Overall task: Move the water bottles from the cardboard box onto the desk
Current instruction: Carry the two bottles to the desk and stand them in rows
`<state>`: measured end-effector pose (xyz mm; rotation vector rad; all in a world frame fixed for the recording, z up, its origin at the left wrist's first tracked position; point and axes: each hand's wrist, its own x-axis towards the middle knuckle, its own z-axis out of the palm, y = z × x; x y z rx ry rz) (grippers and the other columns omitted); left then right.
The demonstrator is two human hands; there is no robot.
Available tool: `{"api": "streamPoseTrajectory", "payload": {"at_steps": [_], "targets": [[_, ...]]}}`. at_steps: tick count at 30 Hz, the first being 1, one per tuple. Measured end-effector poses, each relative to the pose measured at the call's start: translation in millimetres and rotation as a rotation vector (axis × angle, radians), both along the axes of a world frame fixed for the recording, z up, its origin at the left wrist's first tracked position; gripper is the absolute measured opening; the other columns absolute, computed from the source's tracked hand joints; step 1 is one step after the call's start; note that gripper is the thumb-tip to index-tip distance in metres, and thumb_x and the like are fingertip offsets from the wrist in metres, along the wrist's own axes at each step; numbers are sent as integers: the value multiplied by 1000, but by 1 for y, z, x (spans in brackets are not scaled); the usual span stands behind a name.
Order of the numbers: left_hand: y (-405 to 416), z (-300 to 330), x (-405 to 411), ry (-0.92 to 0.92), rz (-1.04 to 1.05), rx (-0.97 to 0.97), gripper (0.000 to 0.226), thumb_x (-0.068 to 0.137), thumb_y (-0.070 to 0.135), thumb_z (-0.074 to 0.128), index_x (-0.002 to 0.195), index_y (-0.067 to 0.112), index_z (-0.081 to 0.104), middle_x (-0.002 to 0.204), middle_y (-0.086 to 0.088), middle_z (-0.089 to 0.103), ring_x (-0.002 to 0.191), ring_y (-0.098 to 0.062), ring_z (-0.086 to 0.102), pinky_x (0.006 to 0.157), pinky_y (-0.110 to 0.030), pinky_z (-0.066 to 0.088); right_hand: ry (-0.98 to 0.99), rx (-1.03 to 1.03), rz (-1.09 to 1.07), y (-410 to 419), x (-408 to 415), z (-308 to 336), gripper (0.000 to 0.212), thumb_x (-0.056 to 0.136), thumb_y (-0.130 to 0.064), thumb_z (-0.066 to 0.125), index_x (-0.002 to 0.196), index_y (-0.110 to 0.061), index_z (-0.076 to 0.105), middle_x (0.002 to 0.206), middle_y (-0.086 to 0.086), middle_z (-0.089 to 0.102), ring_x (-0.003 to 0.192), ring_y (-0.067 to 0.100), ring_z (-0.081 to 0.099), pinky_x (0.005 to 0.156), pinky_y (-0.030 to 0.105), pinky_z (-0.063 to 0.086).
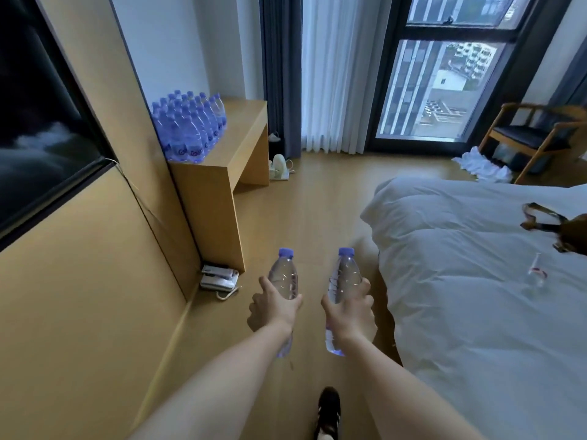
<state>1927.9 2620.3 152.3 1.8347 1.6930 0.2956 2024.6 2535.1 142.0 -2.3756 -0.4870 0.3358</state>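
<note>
Nearest, a shoe stood on the wooden floor. Above it, the left hand gripped one water bottle and the right hand gripped a second bottle, caps pointing forward. Farther off, more bottles stood grouped on the desk, beside the bed.

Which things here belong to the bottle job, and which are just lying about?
Job: left hand holding a bottle; right hand holding another bottle; bottle cluster on the desk.

Lying about: telephone, kettle, chair, bed.
</note>
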Motion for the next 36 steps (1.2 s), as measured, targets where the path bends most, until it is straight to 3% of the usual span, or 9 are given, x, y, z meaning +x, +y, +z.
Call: {"api": "streamPoseTrajectory", "payload": {"at_steps": [6, 12, 20, 26, 36], "targets": [[96, -8, 106, -6, 45, -13, 76, 75, 54, 66, 130, 19, 28, 118, -10, 57, 107, -33, 57, 86, -41, 49, 0, -23, 54, 98, 111, -3, 80, 80, -50, 62, 140, -18, 19, 119, 12, 50, 103, 32, 59, 85, 45, 52], [189, 9, 206, -30, 108, 2, 76, 74, 55, 67, 128, 19, 28, 116, -12, 58, 106, -33, 58, 84, -40, 49, -65, -66, 166, 193, 217, 15, 77, 81, -48, 58, 139, -18, 19, 119, 10, 49, 106, 31, 58, 81, 38, 47], [312, 6, 300, -1, 119, 15, 73, 75, 58, 65, 126, 20, 28, 114, -11, 58, 104, -32, 58, 82, -38, 49, -51, -88, 236, 320, 311, 9, 79, 80, -49, 59, 141, -17, 20, 123, 8, 49, 107, 29, 58, 83, 39, 49], [443, -19, 376, 11, 110, 5, 70, 75, 62, 61, 120, 22, 27, 109, -6, 63, 97, -29, 61, 72, -32, 42, -97, -125, 310, 436, 392, -7, 81, 78, -51, 57, 142, -21, 17, 123, 3, 50, 109, 25, 56, 81, 36, 47], [630, -2, 486, -14, 34, -1, 72, 72, 66, 59, 123, 29, 24, 102, 1, 62, 92, -25, 61, 76, -33, 48, -50, -106, 321, 636, 502, 17, 84, 77, -51, 58, 144, -23, 16, 128, 3, 48, 112, 25, 55, 87, 38, 49]]}}
